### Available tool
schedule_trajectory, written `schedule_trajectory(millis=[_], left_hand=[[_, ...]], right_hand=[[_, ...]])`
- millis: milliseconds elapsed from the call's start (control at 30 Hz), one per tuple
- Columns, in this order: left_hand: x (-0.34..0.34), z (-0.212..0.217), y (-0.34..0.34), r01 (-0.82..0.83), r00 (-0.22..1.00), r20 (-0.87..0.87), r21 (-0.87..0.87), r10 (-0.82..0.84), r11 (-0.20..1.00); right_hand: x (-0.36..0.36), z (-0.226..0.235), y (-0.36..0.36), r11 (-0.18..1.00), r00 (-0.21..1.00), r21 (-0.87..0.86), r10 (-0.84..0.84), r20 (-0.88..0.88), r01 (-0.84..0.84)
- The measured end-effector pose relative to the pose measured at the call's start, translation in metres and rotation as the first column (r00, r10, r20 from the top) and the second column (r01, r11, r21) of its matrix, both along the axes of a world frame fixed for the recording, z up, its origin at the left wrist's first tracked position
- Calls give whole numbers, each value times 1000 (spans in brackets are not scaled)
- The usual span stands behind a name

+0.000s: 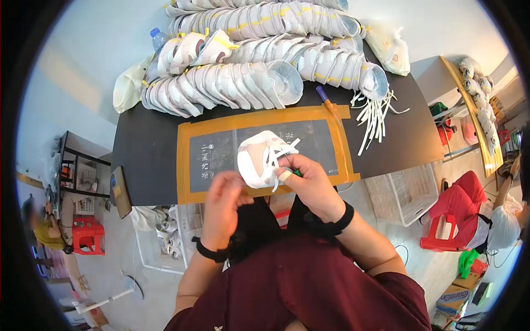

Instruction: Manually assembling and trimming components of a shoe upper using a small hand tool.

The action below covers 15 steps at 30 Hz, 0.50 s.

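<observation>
A small curved white and beige fabric piece (254, 160), with white strips (284, 149) crossing its right side, is over the table near its front edge. My right hand (306, 182) pinches the piece at its lower right, where the strips lie. A bit of something green (298, 172) shows among those fingers; its kind is hidden. My left hand (226, 201) is just left of and below the piece. Its fingers are smeared by motion, and whether they touch the fabric is unclear.
Long rows of nested fabric pieces (221, 85) fill the back of the dark table (146, 143). An orange-taped sheet (212, 149) lies in front. A purple-capped pen-like tool (326, 99) and white strips (375, 118) lie right. Crates (400, 193) stand below; other people sit at both sides.
</observation>
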<state>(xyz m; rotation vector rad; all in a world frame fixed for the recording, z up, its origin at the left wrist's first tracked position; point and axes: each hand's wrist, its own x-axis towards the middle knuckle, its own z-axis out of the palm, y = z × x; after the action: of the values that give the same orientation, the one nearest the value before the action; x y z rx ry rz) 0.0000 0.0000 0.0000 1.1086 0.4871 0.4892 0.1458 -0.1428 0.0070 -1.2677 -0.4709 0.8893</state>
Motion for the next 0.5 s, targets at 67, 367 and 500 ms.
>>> schedule_trajectory(millis=[67, 367, 500], left_hand=[[-5, -4, -10, 35, 997, -64, -46, -38, 998], [-2, -7, -27, -140, 989, 42, -29, 141, 990], [-6, -10, -26, -147, 985, 88, -41, 150, 988]], right_hand=[[-6, -2, 10, 999, 999, -15, -39, -23, 39], [-15, -3, 13, 999, 995, -8, -43, 86, 44], [-20, -5, 15, 1000, 997, -3, 17, 77, -17]])
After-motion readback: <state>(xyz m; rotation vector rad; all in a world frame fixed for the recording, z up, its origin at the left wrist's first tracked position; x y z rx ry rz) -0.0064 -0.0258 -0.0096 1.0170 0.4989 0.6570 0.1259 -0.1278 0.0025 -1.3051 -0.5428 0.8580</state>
